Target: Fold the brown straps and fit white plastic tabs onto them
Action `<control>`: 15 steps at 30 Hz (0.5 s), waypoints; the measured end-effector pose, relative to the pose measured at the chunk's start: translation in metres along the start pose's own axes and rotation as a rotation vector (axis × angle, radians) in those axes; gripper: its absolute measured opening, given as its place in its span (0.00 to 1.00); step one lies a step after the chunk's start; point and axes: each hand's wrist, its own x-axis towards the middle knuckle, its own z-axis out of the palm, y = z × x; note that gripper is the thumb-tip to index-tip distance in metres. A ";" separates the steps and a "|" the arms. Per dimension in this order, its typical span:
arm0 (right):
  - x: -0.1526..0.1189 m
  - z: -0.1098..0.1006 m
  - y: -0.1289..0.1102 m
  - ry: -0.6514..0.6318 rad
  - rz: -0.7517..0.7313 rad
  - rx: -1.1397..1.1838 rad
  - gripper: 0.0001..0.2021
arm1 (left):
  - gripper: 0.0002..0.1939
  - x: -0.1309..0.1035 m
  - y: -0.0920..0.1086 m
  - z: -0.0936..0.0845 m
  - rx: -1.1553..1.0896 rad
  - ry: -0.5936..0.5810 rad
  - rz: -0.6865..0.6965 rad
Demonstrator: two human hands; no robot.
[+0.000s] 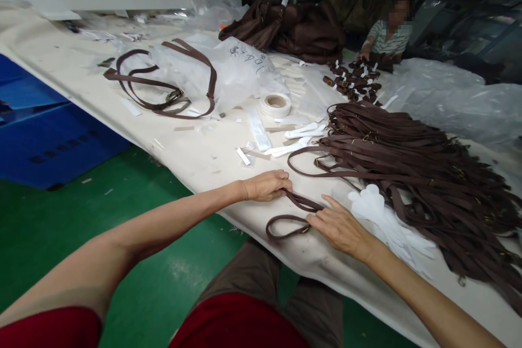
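Near the table's front edge, my left hand (267,186) is closed around the folded end of a brown strap (302,201). My right hand (339,228) grips the same strap further right, its index finger raised and the other fingers curled over the bands. A loop of the strap with a small brass-coloured buckle sticks out to the left below my right hand. Just beyond lies a large pile of brown straps (391,147) with metal hooks and buckles. White paddle-shaped strips (371,204) lie beside my right forearm.
A white tape roll (275,104), clear plastic bags (240,65) and loose brown straps (210,84) lie across the table. Brown bags (305,30) are heaped at the back. Bundled straps (353,81) lie before another person (389,38). Blue boxes (53,130) stand left, below the table.
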 end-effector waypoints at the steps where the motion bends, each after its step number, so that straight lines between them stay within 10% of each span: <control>1: 0.005 0.005 -0.005 0.033 0.063 -0.021 0.17 | 0.10 0.001 0.000 0.000 0.004 -0.010 -0.004; 15: 0.028 0.040 -0.049 0.191 0.651 -0.085 0.08 | 0.12 0.001 0.007 -0.005 0.048 -0.081 -0.098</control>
